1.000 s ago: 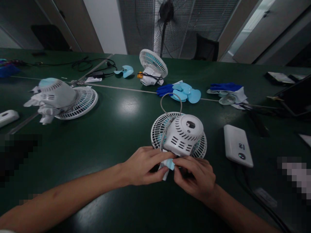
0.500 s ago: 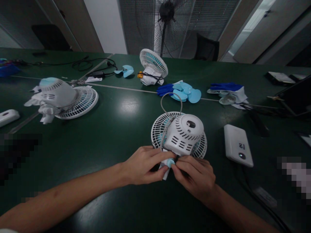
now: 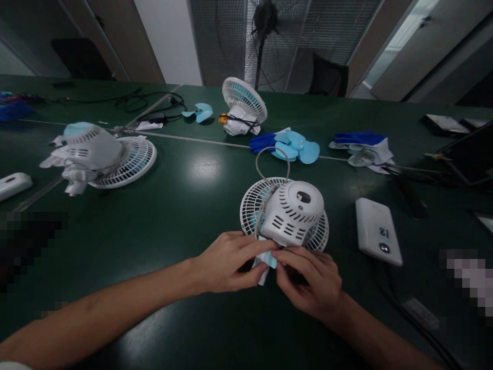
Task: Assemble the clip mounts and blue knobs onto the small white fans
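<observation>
A small white fan point(image 3: 290, 210) lies grille-down on the dark green table, its slotted motor housing facing up and a thin grey cable looped over it. My left hand point(image 3: 227, 262) is closed on a white part point(image 3: 264, 277) at the fan's near end, thumb below and index finger across the top. Between both hands sits a light-blue knob point(image 3: 270, 260). My right hand point(image 3: 314, 280) is closed around the knob's right side, index fingertip on it and thumb just below. Fingers partly hide the joint between knob and fan.
Another white fan point(image 3: 94, 151) lies at left, and a third fan point(image 3: 242, 108) stands farther back. Light-blue fan blades point(image 3: 295, 146) rest by blue gloves. To the right are a white power bank point(image 3: 378, 231), more gloves point(image 3: 362, 146) and black cables.
My right fingertips have shifted on the knob: the index finger now lies over it and the thumb sits lower. The knob shows a different side. My left hand and the fan stay put.
</observation>
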